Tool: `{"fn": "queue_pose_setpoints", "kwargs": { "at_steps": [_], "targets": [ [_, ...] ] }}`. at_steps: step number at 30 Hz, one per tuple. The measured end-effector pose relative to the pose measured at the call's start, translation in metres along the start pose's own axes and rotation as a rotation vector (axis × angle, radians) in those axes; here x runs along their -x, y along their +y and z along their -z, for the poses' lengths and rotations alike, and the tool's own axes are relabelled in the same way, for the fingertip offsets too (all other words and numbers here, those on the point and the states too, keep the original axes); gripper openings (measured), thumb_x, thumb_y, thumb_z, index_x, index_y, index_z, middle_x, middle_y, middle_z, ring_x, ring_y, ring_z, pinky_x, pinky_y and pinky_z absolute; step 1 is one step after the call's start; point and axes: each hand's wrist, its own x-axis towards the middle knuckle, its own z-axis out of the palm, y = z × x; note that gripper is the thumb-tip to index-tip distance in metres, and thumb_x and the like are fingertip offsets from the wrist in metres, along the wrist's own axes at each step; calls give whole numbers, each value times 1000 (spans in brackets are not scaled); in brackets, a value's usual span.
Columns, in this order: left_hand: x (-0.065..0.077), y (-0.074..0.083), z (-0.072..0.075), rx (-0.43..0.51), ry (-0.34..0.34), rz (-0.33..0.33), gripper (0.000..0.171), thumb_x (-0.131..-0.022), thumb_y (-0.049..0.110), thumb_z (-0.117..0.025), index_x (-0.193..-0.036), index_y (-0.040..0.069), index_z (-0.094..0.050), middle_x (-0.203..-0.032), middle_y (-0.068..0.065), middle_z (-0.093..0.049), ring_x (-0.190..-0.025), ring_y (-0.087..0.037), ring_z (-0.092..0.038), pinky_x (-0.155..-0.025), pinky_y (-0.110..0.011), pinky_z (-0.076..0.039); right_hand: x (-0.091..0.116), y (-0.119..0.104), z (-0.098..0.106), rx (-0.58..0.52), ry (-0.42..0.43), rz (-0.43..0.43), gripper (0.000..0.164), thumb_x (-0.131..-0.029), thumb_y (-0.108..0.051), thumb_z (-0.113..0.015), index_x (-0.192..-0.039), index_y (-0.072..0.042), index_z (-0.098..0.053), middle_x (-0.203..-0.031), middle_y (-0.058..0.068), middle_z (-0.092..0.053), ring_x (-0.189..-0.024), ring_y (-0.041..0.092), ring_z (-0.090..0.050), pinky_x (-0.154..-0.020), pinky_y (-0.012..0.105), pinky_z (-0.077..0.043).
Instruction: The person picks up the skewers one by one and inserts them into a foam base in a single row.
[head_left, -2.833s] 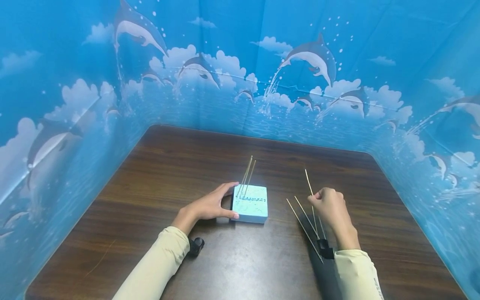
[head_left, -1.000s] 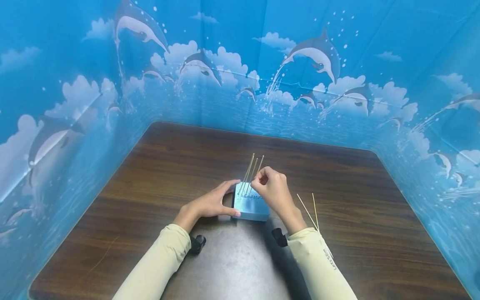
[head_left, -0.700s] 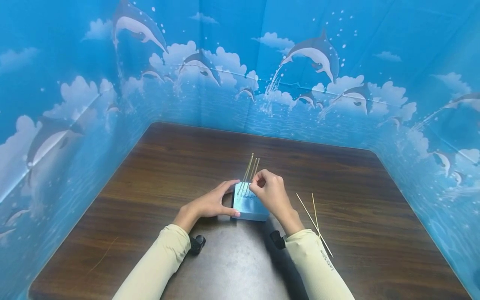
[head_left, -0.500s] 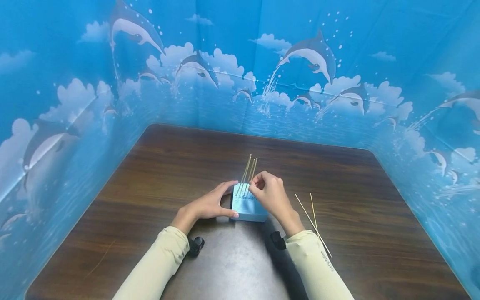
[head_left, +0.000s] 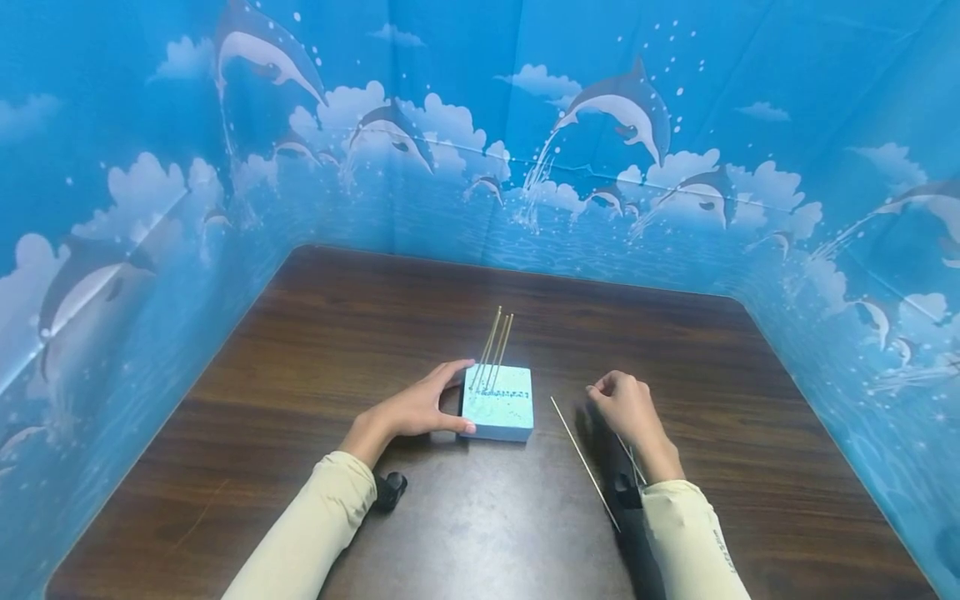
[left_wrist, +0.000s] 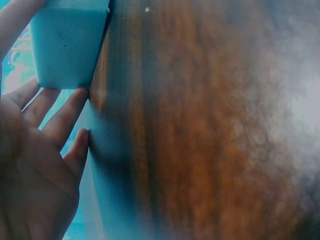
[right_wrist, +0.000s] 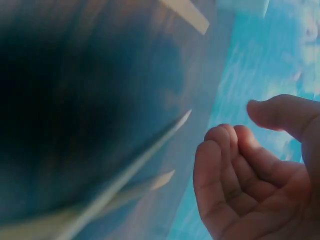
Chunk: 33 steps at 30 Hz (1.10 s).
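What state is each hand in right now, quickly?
Left hand: holding the light-blue foam block between thumb and fingers.
Right hand: open, fingers loosely curled, thumb apart, holding nothing.

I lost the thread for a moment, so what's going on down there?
A person's left hand holds the pale blue block from its left side on the wooden table. Several thin sticks stand in the block, toward its far left. The right hand is apart from the block, holding nothing, near loose sticks on the table, some partly hidden by that hand.
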Motion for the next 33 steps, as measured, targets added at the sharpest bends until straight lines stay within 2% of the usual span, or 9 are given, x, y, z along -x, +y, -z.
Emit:
{"fn": "queue_pose_setpoints", "kwargs": {
  "at_steps": [5,11,15,18,21,27,31,33],
  "targets": [
    [3,2,4,-8,13,5,108,-74,51,-84,-158,25,-21,-163,-5,-22,-146,-25,-32,-119,-50,-24,6,31,19,50,-75,-75,24,-91,-22,-63,-74,-5,-63,-65,2,-56,-63,19,-50,-58,33,-41],
    [5,4,7,-10,25,-1,107,-75,49,-84,-158,24,-21,-162,-5,-23,-146,-25,-32,-119,-50,-24,11,46,23,78,-185,-158,36,-92,-27,-64,-60,-11,-57,-53,-5,-41,-54,16,-39,-52,30,-35],
    [5,4,8,-14,29,1,107,-75,49,-84,-158,26,-21,-162,-4,-24,-146,-24,-32,-119,-50,-25,11,47,21,84,-163,-158,37,-89,-24,-63,-56,-14,-51,-53,-6,-39,-55,16,-38,-54,30,-35],
    [5,5,7,-14,32,4,107,-75,51,-83,-158,26,-21,-162,-3,-24,-146,-23,-31,-119,-49,-25,11,46,22,94,-150,-139,40,-87,-21,-61,-53,-16,-39,-50,-7,-33,-51,14,-34,-52,30,-33],
    [5,6,6,-11,34,4,106,-75,51,-83,-158,27,-22,-162,-2,-25,-146,-22,-30,-118,-50,-26,14,44,24,98,-138,-125,41,-85,-18,-60,-51,-17,-36,-49,-8,-29,-50,13,-30,-51,29,-30],
    [9,5,0,-4,22,17,106,-75,52,-83,-158,28,-21,-161,-2,-25,-146,-23,-30,-117,-52,-28,21,42,27,118,-144,-148,44,-86,-24,-62,-50,-17,-38,-49,-7,-30,-50,14,-33,-51,30,-31],
    [12,6,-3,-4,10,17,105,-75,52,-82,-158,27,-22,-162,-3,-24,-146,-25,-30,-116,-53,-30,23,47,26,134,-196,-181,39,-88,-25,-66,-53,-12,-52,-53,-4,-42,-55,19,-43,-52,32,-37],
    [12,6,-3,-10,16,16,105,-75,53,-82,-158,27,-22,-161,-3,-24,-147,-26,-29,-115,-54,-31,23,49,25,129,-207,-180,37,-87,-23,-66,-54,-11,-53,-54,-3,-44,-56,20,-46,-53,32,-39]
  ]
}}
